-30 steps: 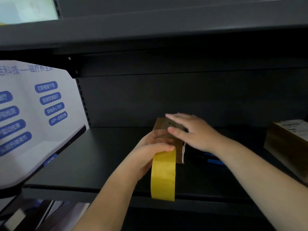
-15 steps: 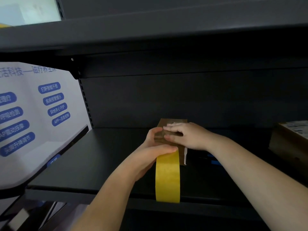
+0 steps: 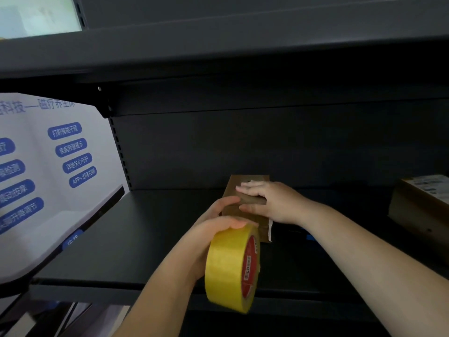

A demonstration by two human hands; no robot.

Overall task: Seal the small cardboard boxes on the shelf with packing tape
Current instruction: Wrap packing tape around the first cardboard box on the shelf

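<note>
box [image 3: 245,212]: mid-shelf [image 3: 136,239], under both hands | left hand [image 3: 213,237]: clamped on yellow tape roll [image 3: 230,268] at the box's near edge | right hand [image 3: 269,203]: fingers flat on the box top, thumb against its side | advice: keep the box pinned, pull the roll straight back, press the strip flat along the seam

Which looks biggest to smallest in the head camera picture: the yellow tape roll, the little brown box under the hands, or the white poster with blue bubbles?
1. White poster with blue bubbles, by far the largest.
2. Yellow packing tape roll.
3. Small brown cardboard box, partly hidden by hands.

The roll is closest to the camera, so it may only look bigger than the box.
</note>
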